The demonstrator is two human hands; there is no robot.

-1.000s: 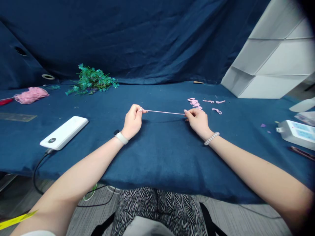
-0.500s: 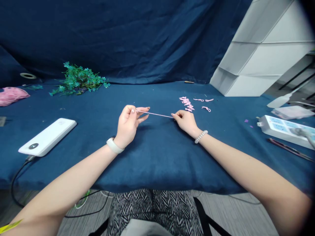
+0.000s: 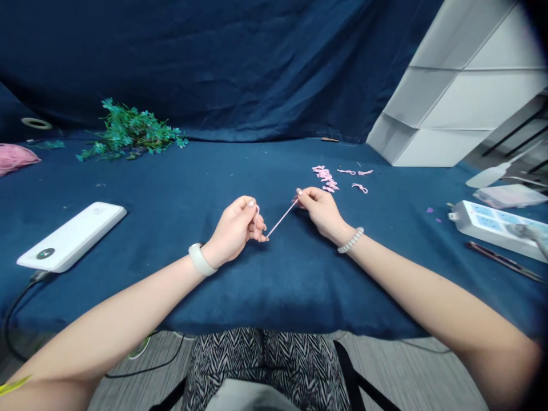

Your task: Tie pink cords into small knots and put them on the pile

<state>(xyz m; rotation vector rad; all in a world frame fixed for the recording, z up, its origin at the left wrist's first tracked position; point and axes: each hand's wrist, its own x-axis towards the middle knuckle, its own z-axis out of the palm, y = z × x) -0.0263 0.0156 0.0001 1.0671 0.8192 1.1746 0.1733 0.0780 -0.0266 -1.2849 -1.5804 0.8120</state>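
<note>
A thin pink string [image 3: 281,219] runs taut on a slant between my two hands, above the blue cloth. My left hand [image 3: 237,228] is closed on one end, pinched between thumb and forefinger, and the string passes by its lower fingertips. My right hand [image 3: 321,211] pinches the other end, higher up, thumb and finger pressed together. Just beyond my right hand lies a cluster of small knotted pink string pieces [image 3: 325,178]. A separate looped piece [image 3: 360,188] rests to the right of that cluster, with two more behind it.
A white power bank [image 3: 75,235] with a cable lies on the left. Behind it are teal artificial flowers [image 3: 137,131], a tape roll [image 3: 36,123] and a pink bundle [image 3: 16,158]. At right are a power strip [image 3: 492,220], tweezers [image 3: 505,260] and white boxes [image 3: 445,125].
My left hand has turned and lowered, with its fingers curling in. The string, nearly level before, now slopes down to the left and its free span is shorter. My right hand has barely moved.
</note>
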